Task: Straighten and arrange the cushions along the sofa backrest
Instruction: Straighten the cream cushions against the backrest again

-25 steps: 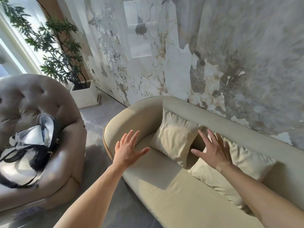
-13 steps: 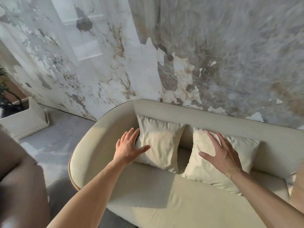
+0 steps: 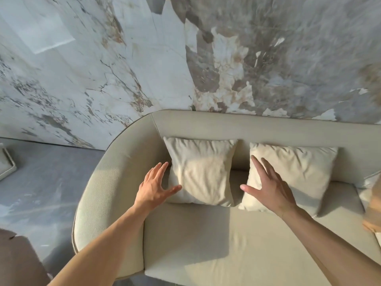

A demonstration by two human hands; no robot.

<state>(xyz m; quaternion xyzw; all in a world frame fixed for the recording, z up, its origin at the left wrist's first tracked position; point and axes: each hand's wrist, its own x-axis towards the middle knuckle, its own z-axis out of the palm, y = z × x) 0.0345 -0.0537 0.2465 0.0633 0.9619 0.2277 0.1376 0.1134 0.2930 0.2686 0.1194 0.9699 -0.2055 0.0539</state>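
Head view: A person reaches over a cream sofa (image 3: 185, 244) with both arms out, fingers spread and straight, holding nothing. The left hand (image 3: 153, 187) is at the outer edge of the left cushion (image 3: 201, 172), thumb tip at or just short of its lower corner (contact cannot be told). The right hand (image 3: 268, 187) lies over the inner edge of the right cushion (image 3: 294, 172); whether it presses or hovers is unclear. Both cushions stand propped against the backrest (image 3: 257, 129), beyond the fingertips, near each other with a narrow gap between; the left one's foot leans slightly toward the right hand. The job looks well along: two cushions up, small squaring left. More fabric, possibly a third cushion (image 3: 369, 182), shows outboard of the right hand, cut off by the frame, so its state is unknown. No containers are in sight, only the marbled wall (image 3: 123, 69) and grey floor (image 3: 41, 193)
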